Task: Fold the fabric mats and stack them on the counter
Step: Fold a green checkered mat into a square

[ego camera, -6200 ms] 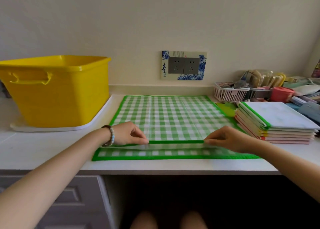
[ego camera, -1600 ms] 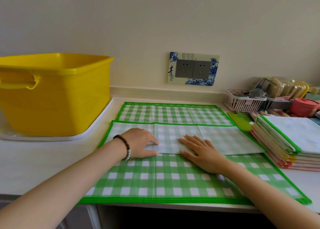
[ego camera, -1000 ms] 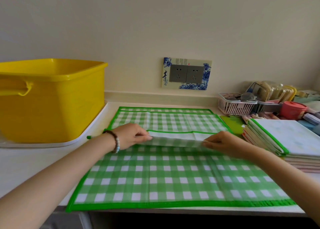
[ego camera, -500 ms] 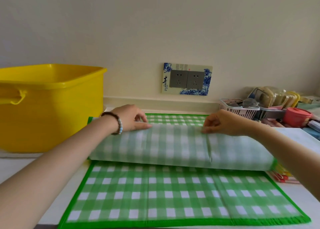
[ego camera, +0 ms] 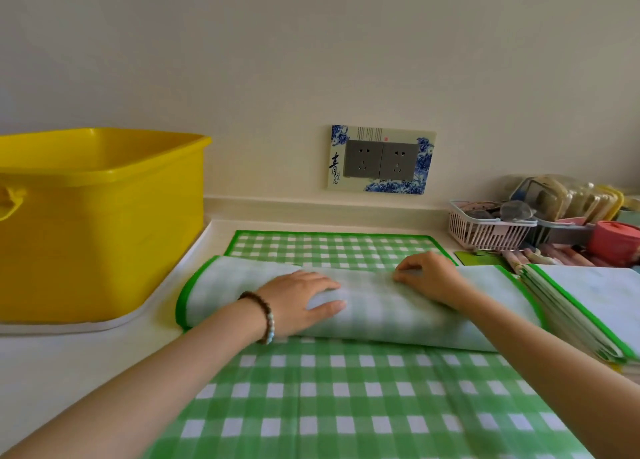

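On the desk (ego camera: 69,372), our flat left hand (ego camera: 298,302) presses the half-folded mat (ego camera: 398,314), right hand (ego camera: 429,278) pinching its edge; next we should flatten the crease.

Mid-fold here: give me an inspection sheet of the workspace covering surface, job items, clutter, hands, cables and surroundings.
Surface: pale counter, largely covered by the mat.
Job's things: green checked mat spread flat, part of it doubled over into a flap showing the pale underside; stack of folded mats beside its right end.
Clutter: white basket and pink lidded container at the back right, among other items too blurred to name.
Grips: left hand pressed flat on the flap; right hand pinches the flap's far edge.
Cables: nothing seen.
Surroundings: yellow tub on the left; double wall socket on the wall behind.
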The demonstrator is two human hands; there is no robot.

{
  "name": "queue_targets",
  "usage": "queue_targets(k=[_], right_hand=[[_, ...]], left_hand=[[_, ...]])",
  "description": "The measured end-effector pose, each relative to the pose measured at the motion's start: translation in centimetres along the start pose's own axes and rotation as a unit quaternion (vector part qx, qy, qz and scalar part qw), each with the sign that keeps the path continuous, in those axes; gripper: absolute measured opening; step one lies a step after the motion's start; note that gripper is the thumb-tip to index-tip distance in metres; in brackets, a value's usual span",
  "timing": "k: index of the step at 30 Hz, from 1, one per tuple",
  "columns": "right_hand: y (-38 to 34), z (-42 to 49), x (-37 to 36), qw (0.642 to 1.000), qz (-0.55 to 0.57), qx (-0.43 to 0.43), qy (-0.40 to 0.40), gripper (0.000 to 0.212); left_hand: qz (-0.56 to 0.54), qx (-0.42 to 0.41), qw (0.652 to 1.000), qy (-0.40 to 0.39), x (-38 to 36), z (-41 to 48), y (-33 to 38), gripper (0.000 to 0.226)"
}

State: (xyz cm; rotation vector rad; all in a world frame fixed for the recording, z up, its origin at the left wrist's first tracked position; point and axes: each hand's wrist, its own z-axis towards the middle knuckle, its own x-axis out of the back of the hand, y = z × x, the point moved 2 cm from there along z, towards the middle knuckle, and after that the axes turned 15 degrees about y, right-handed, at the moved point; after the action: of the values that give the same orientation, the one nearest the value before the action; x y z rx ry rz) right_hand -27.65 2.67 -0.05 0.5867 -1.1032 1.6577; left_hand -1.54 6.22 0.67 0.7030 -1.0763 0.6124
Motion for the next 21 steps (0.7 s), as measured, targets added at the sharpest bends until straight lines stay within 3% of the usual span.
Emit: queue_targets(k=[5, 14, 18, 21], right_hand=[[0.7, 0.1, -1.9, 1.000, -0.002, -0.023, 0.012, 0.021], [0.6, -0.2, -2.6, 0.998, -0.035, -0.017, 0.041, 0.028], [-1.4, -1.3, -2.2, 0.997, 0.011, -0.027, 0.066, 0.030], [-4.4, -3.0, -3.0, 0.998, 0.045, -0.018, 0.036, 0.035]], left_hand=[[0.008, 0.040, 0.997, -0.065, -2.4, 0.1, -0.6, 0.067], [0.057, 0.062, 0.995, -0.059, -4.5, 0.1, -1.0, 0.065], [0.057, 0.077, 0.994, -0.051, -5.2, 0.0, -1.1, 0.064], [0.056, 0.082, 0.994, -0.054, -5.5, 0.0, -1.2, 0.064]])
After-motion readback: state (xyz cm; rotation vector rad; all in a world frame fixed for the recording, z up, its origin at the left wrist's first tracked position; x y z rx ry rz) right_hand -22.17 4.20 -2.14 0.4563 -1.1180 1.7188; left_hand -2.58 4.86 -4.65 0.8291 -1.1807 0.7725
